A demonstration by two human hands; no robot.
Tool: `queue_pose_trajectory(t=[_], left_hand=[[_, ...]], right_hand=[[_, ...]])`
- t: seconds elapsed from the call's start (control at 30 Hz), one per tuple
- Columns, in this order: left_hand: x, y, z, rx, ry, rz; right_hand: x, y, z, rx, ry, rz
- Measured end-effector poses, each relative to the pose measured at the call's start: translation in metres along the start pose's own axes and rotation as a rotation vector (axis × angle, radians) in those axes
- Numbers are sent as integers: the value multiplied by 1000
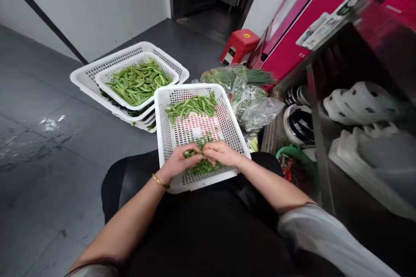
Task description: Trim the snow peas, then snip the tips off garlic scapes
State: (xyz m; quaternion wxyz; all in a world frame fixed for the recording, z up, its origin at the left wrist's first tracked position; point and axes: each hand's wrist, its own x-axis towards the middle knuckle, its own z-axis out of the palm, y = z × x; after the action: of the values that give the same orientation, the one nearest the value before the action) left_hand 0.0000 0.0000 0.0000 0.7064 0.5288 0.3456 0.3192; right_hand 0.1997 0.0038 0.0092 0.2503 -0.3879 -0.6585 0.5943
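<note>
A white perforated plastic basket (238,140) rests on my lap. Both hands are over its near end. My left hand (180,160) is closed around a few green bean pods (190,153), which show between thumb and fingers. Fingertips of my right hand (222,152) are pinched together against those of the left; whatever lies between them is hidden. Below the hands is a heap of small green trimmings (204,167). At the basket's far end lies a loose pile of green beans (195,106).
Stacked white baskets (86,77) stand on the floor at left, the top one filled with flat green pods (139,82). Bagged greens (240,84) lie to the right. A red stool (242,43), a green basket (294,151) and a metal shelf (320,160) with white containers are also there.
</note>
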Motion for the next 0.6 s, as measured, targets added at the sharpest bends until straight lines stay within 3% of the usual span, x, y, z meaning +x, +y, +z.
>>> queue_pose_trajectory(t=[0.07, 0.13, 0.23, 0.3, 0.37, 0.53, 0.6], left_hand=[[7, -3, 1, -125, 305, 80], [13, -4, -4, -265, 529, 132], [18, 0, -21, -519, 722, 158], [18, 3, -30, -583, 710, 103], [18, 4, -32, -509, 629, 34], [18, 0, -19, -57, 241, -17], [19, -4, -15, 54, 157, -38]], right_hand=[[6, 9, 15, -39, 154, -19], [9, 16, 21, -108, 181, -8], [6, 21, 7, -281, -31, 68], [7, 19, -10, -322, -127, 135], [13, 13, -23, -272, -139, 174], [43, -2, -31, -76, -176, 135], [50, -2, -28, 1, -200, 112]])
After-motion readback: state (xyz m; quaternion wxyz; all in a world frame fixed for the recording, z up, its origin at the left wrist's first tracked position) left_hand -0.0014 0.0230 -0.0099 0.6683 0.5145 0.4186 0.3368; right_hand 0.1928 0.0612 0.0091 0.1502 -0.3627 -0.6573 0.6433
